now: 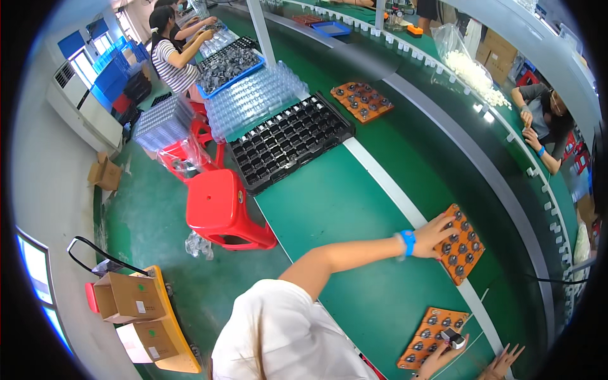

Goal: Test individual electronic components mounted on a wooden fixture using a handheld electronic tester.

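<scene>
From the white sleeve, my left arm reaches across the green table [310,218]. My left hand [433,238], with a blue band at its wrist, is closed over the near edge of an orange board [467,261] carrying rows of small round metal parts. At the lower right, my right hand [441,360] pinches a small black-and-silver block [452,338] over a second orange board [433,316]. Beside it, another hand [502,365] with spread fingers, apparently a co-worker's, enters from the lower edge. Both forearms there are cut off by the frame.
A black compartment tray [288,142] lies farther along the table, with clear plastic trays [253,95] behind it. A third orange board [362,101] sits by the curved dark conveyor [443,120]. A red stool [218,199] stands left of the table. Co-workers sit at far left and right.
</scene>
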{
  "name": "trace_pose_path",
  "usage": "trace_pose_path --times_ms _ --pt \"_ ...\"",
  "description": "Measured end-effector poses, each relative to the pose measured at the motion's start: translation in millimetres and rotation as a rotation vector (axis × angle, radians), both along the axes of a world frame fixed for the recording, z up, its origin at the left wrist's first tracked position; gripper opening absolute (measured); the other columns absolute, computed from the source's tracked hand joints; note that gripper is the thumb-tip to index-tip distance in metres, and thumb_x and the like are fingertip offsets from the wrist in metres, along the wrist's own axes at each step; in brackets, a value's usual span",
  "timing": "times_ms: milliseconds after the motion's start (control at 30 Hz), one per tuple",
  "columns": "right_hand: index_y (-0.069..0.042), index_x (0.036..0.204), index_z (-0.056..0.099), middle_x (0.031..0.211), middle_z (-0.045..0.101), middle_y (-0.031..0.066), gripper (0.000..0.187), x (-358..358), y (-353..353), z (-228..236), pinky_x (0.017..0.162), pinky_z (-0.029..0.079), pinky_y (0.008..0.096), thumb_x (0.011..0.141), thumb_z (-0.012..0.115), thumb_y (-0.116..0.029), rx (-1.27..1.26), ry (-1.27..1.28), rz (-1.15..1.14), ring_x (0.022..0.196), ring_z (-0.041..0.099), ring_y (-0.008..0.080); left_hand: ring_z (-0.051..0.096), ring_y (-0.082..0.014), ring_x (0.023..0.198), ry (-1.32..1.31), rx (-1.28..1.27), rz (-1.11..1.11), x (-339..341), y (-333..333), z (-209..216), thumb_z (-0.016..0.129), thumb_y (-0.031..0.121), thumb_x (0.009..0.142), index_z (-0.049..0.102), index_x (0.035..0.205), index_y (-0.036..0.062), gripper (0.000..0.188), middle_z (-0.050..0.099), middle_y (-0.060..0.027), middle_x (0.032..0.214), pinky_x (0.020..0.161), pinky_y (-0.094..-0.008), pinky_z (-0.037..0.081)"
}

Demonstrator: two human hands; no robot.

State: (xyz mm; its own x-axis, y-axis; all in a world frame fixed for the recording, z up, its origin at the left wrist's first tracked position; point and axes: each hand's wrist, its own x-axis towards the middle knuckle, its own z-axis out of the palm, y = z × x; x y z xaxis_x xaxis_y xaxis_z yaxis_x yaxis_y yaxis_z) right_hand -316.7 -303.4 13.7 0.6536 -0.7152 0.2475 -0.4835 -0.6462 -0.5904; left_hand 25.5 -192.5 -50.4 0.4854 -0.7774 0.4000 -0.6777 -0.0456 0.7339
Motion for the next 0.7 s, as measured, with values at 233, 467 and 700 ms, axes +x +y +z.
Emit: trace_pose_path --times_ms 233,467,700 --pt "-0.006 0.142 0.024 0.125 0.039 0.014 0.058 40 21 -19 0.094 0.038 0.0335 0.092 0.051 -0.018 0.379 -0.235 0.227 0.103 0.048 0.0228 0.026 -0.0459 0.131 -0.105 -0.013 0.122 30 -68 -1 0.079 0.011 0.065 0.04 0.128 0.0113 0.074 0.027 -0.0232 0.139 0.109 -0.0475 0.028" --pt "-0.001 0.143 0.02 0.114 0.05 0.0167 0.068 85 40 -19 0.09 0.041 0.0301 0.085 0.054 -0.015 0.315 -0.143 0.503 0.102 0.051 0.0212 0.043 -0.0351 0.119 0.067 -0.166 -0.168 -24 15 9 0.062 0.015 0.084 0.055 0.101 0.0055 0.02 0.047 -0.0161 0.122 0.1 -0.0439 0.037" --pt "0.003 0.109 0.05 0.144 0.028 0.0186 0.03 106 56 -25 0.094 0.041 0.0426 0.084 0.054 -0.014 0.242 -0.13 0.643 0.118 0.047 0.0369 0.041 -0.0309 0.125 0.396 0.006 -0.068 -81 119 21 0.057 0.013 0.088 0.056 0.107 0.0047 0.021 0.048 -0.0144 0.127 0.104 -0.0427 0.034"
